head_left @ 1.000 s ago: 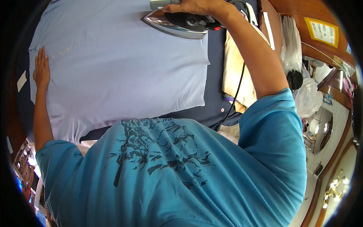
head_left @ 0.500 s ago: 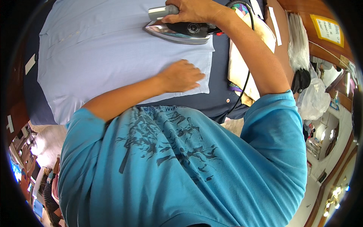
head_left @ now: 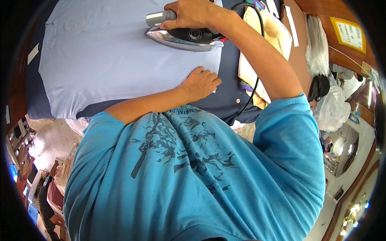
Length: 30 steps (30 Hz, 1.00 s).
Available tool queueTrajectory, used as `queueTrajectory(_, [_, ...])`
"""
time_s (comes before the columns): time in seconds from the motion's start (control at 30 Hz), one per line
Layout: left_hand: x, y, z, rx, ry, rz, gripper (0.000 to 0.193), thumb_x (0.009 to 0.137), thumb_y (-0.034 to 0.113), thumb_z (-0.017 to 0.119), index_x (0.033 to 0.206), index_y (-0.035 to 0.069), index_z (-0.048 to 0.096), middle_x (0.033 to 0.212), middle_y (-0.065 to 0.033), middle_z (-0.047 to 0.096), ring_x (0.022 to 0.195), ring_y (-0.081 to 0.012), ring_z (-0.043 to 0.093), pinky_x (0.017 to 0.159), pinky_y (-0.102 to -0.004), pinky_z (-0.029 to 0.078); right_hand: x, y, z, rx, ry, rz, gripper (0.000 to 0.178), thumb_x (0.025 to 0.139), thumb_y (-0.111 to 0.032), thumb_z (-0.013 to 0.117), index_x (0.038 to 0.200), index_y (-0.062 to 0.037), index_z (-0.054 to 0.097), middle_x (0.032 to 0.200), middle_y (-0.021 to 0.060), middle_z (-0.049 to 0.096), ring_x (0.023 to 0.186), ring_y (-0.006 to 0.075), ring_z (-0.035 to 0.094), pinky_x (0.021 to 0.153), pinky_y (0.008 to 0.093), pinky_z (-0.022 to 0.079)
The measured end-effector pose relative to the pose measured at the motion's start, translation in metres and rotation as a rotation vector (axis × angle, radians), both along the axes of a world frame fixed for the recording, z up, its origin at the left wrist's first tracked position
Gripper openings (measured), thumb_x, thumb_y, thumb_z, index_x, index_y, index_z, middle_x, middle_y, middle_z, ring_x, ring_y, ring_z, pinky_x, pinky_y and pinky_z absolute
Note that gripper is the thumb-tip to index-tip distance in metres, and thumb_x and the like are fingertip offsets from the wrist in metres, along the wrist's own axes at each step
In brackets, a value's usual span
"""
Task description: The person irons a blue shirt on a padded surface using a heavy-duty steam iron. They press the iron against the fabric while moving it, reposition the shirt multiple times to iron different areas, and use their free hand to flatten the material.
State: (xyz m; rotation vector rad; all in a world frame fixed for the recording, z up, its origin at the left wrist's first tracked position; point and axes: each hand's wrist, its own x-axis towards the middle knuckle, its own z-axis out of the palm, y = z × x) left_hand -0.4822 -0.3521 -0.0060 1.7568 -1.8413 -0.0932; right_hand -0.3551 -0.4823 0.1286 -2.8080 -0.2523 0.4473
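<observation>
A light blue shirt [head_left: 120, 60] lies spread on a dark blue padded cover [head_left: 231, 68]. My right hand [head_left: 191, 15] is closed round the grey handle of a clothes iron [head_left: 181, 40]. The iron's silver soleplate rests on the cloth close to the shirt's right edge, its tip pointing left. Nearer to me, my left hand [head_left: 201, 83] lies on the same edge with its fingers curled in on the cloth. The fingertips are partly hidden. From the iron's back end a black cord [head_left: 262, 24] loops down on the right.
A folded cream cloth [head_left: 251, 72] with a coloured pattern lies right of the shirt, under my right forearm. Clear plastic bags [head_left: 331, 110] hang beyond the table's right side. White paper strips [head_left: 292, 26] lie along the border. Another person's striped sleeve [head_left: 43, 201] shows lower left.
The iron has slid a little left and towards me, with my right hand on it. My left hand has shifted slightly right, its fingers now curled at the shirt's edge.
</observation>
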Motion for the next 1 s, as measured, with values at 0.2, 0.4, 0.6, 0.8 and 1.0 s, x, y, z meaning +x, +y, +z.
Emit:
queueTrajectory(0.2, [-0.005, -0.006, -0.006, 0.018, 0.041, -0.019, 0.006, 0.079, 0.016, 0.056, 0.085, 0.013, 0.055, 0.081, -0.0016, 0.056, 0.078, -0.0184, 0.057, 0.075, -0.0342, 0.039, 0.001, -0.006, -0.002, 0.021, -0.017, 0.012, 0.055, 0.078, -0.051, 0.055, 0.092, 0.0015, 0.064, 0.081, 0.0258, 0.063, 0.08, 0.0404, 0.061, 0.075, 0.0443, 0.049])
queueTrajectory(0.4, [-0.013, 0.001, 0.008, 0.13, 0.24, -0.074, 0.006, 0.082, 0.014, 0.053, 0.088, 0.012, 0.055, 0.084, -0.0033, 0.059, 0.077, -0.0201, 0.058, 0.075, -0.0358, 0.04, -0.008, 0.01, 0.014, 0.073, 0.002, 0.007, 0.057, 0.078, -0.052, 0.054, 0.094, 0.002, 0.063, 0.086, 0.0258, 0.063, 0.084, 0.0402, 0.061, 0.077, 0.0433, 0.049])
queueTrajectory(0.6, [-0.026, -0.003, -0.005, -0.028, 0.235, -0.075, 0.011, 0.083, 0.015, 0.054, 0.093, 0.013, 0.057, 0.087, -0.0021, 0.059, 0.083, -0.0183, 0.057, 0.082, -0.035, 0.04, -0.007, 0.006, -0.004, 0.037, 0.017, -0.072, 0.056, 0.079, -0.053, 0.054, 0.092, 0.0011, 0.062, 0.089, 0.0258, 0.063, 0.087, 0.0381, 0.061, 0.077, 0.0418, 0.049])
queueTrajectory(0.8, [0.014, 0.068, 0.019, -0.015, 0.25, -0.303, 0.024, 0.08, 0.014, 0.058, 0.103, 0.012, 0.06, 0.095, -0.0032, 0.06, 0.089, -0.0194, 0.056, 0.085, -0.0365, 0.04, -0.033, -0.035, -0.011, 0.022, -0.028, 0.029, 0.055, 0.078, -0.052, 0.056, 0.096, -0.0008, 0.061, 0.089, 0.0269, 0.062, 0.086, 0.0387, 0.06, 0.074, 0.0419, 0.049])
queueTrajectory(1.0, [0.041, 0.165, 0.016, 0.144, 0.069, 0.317, 0.024, 0.075, 0.015, 0.064, 0.099, 0.011, 0.063, 0.098, -0.0018, 0.058, 0.092, -0.0212, 0.054, 0.083, -0.0372, 0.039, -0.093, -0.023, 0.015, 0.047, 0.118, -0.315, 0.054, 0.079, -0.048, 0.056, 0.094, 0.0031, 0.06, 0.09, 0.0289, 0.061, 0.087, 0.0399, 0.06, 0.075, 0.0432, 0.047])
